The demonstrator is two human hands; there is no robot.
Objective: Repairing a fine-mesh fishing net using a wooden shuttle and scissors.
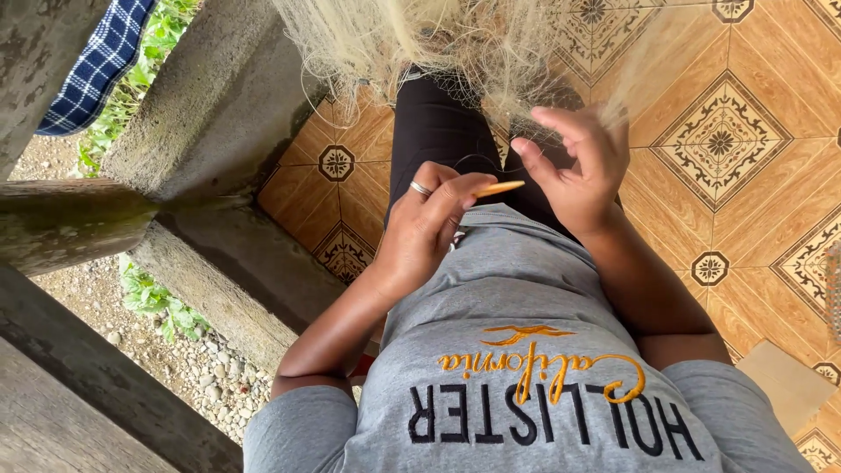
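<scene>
Net (438,39), pale and fine-meshed, is hung in a tangled mass at the top of the view and is draped over the lap, above black trousers (434,131). A strand of it is pinched between thumb and curled fingers of the right hand (578,166), just below the hanging mesh. A slim orange needle (498,187) is gripped in the closed left hand (429,223), its tip pointed toward the right hand; a ring is worn on one finger. A grey shirt (517,350) with dark and orange lettering across the chest fills the lower view. Orange patterned tiles (727,140) lie beneath. Concrete posts (210,105) stand to the left, with gravel (188,363), weeds and a blue checked cloth (92,66) beyond.
</scene>
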